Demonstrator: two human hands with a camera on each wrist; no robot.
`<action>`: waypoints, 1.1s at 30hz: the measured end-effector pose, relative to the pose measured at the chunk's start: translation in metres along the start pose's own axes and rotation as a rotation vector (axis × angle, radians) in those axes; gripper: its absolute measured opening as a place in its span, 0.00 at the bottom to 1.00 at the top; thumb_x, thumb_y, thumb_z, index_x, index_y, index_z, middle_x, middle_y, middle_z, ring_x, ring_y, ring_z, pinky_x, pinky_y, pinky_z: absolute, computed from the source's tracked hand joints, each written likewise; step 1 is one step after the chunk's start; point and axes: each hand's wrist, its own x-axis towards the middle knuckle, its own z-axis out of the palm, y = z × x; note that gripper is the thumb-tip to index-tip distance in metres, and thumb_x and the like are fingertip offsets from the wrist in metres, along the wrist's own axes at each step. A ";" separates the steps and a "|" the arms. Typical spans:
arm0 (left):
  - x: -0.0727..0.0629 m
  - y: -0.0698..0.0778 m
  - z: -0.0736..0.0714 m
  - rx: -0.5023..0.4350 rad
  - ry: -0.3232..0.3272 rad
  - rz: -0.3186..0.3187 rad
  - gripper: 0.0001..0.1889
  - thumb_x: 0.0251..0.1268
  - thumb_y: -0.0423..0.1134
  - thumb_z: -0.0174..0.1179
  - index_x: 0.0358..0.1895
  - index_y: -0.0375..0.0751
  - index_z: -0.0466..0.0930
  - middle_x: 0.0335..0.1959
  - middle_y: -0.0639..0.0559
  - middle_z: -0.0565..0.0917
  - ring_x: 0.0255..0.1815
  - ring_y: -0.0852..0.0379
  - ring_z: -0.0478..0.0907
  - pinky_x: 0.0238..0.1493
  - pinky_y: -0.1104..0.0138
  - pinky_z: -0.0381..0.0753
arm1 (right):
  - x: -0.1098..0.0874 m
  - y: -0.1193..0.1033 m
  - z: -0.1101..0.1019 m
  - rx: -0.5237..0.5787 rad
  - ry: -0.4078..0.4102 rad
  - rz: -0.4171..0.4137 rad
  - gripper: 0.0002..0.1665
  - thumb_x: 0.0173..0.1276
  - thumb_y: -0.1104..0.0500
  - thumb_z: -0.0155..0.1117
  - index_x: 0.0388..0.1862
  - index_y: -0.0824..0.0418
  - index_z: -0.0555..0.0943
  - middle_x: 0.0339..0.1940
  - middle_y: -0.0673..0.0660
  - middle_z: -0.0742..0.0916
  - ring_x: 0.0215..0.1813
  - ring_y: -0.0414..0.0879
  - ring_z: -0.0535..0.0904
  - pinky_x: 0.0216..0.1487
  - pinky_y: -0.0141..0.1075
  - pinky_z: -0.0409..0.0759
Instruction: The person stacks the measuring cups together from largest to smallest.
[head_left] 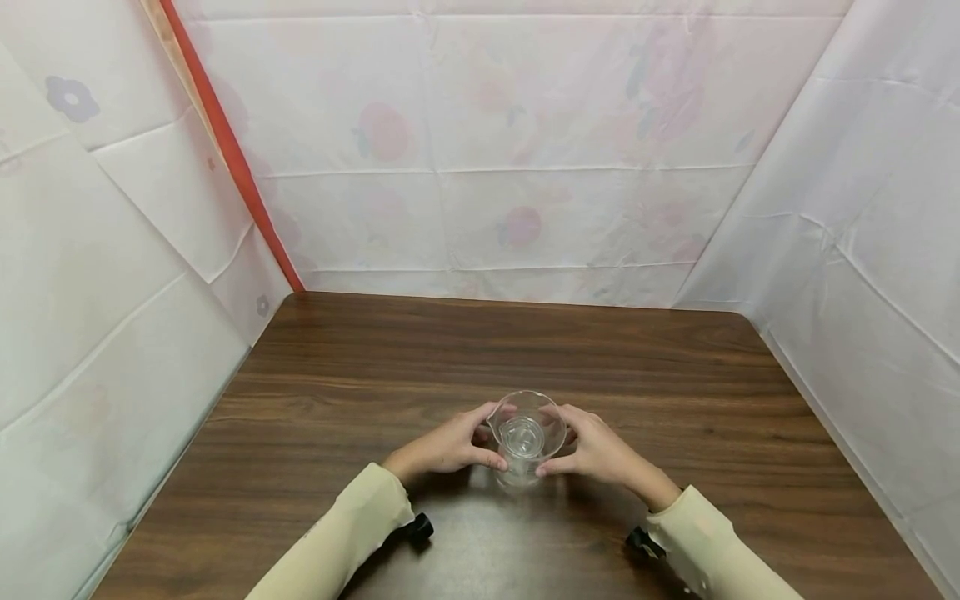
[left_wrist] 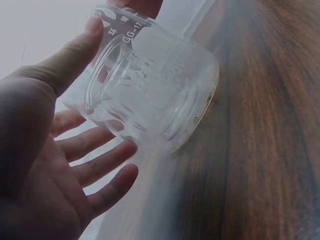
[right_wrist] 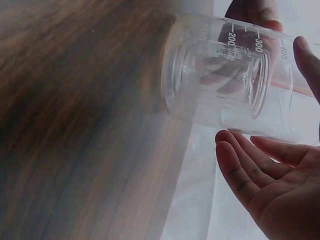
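Observation:
A clear glass beaker [head_left: 517, 478] stands on the brown wooden table, with a smaller glass beaker [right_wrist: 235, 85] nested inside it. White graduation marks and numbers run along the outer wall in the right wrist view. From the left side my left hand [head_left: 450, 444] holds the large beaker, thumb on the near wall and fingers reaching around the far side. My right hand [head_left: 603, 450] holds it from the opposite side in the same way, its thumb [right_wrist: 306, 60] near the rim.
The wooden table [head_left: 360, 350] reaches back to a white patterned cloth [head_left: 480, 150]. Similar sheets hang along the left and right sides. A red strip [head_left: 240, 167] runs down the back left corner. Black wrist devices [head_left: 420, 528] sit below both sleeves.

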 end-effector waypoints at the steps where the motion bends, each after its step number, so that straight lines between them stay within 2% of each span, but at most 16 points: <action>1: 0.000 0.000 0.000 0.009 0.001 -0.001 0.42 0.56 0.50 0.70 0.73 0.50 0.60 0.67 0.50 0.74 0.55 0.51 0.81 0.58 0.61 0.77 | 0.000 0.000 0.001 -0.001 0.005 -0.004 0.48 0.49 0.46 0.80 0.63 0.69 0.73 0.50 0.59 0.85 0.41 0.44 0.82 0.39 0.31 0.82; 7: -0.002 0.001 0.003 0.045 0.021 0.014 0.41 0.57 0.51 0.69 0.73 0.47 0.61 0.68 0.50 0.74 0.54 0.50 0.82 0.58 0.59 0.78 | -0.001 0.001 0.004 -0.015 0.023 -0.012 0.48 0.49 0.46 0.80 0.63 0.69 0.72 0.51 0.59 0.85 0.47 0.49 0.82 0.41 0.32 0.82; 15: -0.003 0.002 0.003 0.043 0.030 0.030 0.41 0.57 0.50 0.69 0.73 0.44 0.60 0.69 0.49 0.72 0.54 0.48 0.82 0.58 0.57 0.78 | -0.002 0.000 0.005 -0.009 0.045 -0.014 0.48 0.48 0.44 0.80 0.63 0.68 0.73 0.49 0.56 0.86 0.48 0.49 0.82 0.42 0.34 0.82; 22: 0.000 0.001 0.002 0.037 0.038 0.038 0.42 0.56 0.49 0.70 0.73 0.44 0.62 0.67 0.48 0.75 0.52 0.50 0.83 0.56 0.59 0.79 | -0.001 0.001 0.005 -0.020 0.067 -0.011 0.47 0.47 0.45 0.81 0.62 0.66 0.74 0.49 0.55 0.86 0.49 0.49 0.83 0.44 0.35 0.82; 26: 0.003 0.000 0.001 0.017 0.057 0.042 0.42 0.55 0.48 0.71 0.73 0.47 0.62 0.66 0.48 0.75 0.51 0.50 0.83 0.55 0.61 0.80 | 0.002 0.002 0.004 0.007 0.073 -0.008 0.48 0.46 0.46 0.81 0.63 0.66 0.74 0.50 0.57 0.86 0.50 0.50 0.82 0.46 0.37 0.83; 33: 0.013 -0.004 -0.007 0.000 0.094 0.059 0.41 0.55 0.45 0.71 0.72 0.42 0.64 0.69 0.44 0.73 0.54 0.46 0.81 0.55 0.59 0.81 | 0.015 0.011 -0.003 0.092 0.059 -0.002 0.48 0.48 0.50 0.81 0.64 0.68 0.73 0.51 0.61 0.85 0.50 0.53 0.82 0.46 0.39 0.84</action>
